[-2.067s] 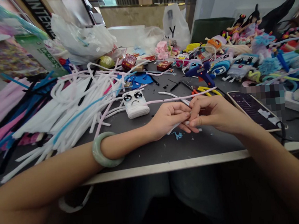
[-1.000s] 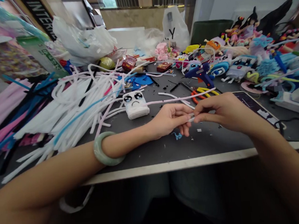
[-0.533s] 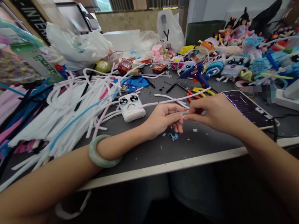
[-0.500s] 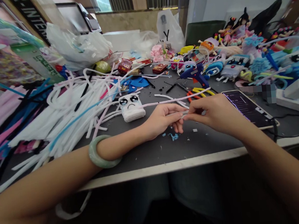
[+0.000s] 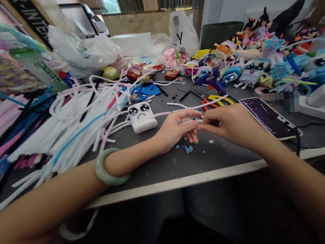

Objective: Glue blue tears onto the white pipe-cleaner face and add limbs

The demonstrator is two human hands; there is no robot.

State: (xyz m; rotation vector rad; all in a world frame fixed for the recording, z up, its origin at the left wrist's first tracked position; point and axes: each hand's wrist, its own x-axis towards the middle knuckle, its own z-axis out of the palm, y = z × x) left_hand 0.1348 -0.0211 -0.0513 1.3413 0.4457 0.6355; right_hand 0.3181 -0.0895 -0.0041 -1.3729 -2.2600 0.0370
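Between my two hands, over the front of the dark table, is a short piece of white pipe cleaner (image 5: 200, 121). My left hand (image 5: 170, 132) pinches it between thumb and fingers, its other fingers curled beneath. From the right, my right hand (image 5: 232, 122) grips the same piece in thumb and forefinger; the fingertips of both hands almost meet. Most of the piece is hidden by the fingers. Just left of my left hand sits a white fuzzy block figure (image 5: 143, 123) with big eyes and a frown. A pale pink pipe cleaner (image 5: 164, 114) runs behind my hands.
White pipe cleaners (image 5: 73, 118) lie in a large pile at left. Beyond my hands are a blue glue gun (image 5: 211, 81) and pliers with orange and yellow handles (image 5: 220, 100). A phone (image 5: 270, 118) and a power strip (image 5: 321, 104) lie at right, below several fuzzy dolls (image 5: 256, 74).
My hands stay in nearly the same place, with the fingers shifting slightly on the white pipe cleaner. The whole view has moved a little.
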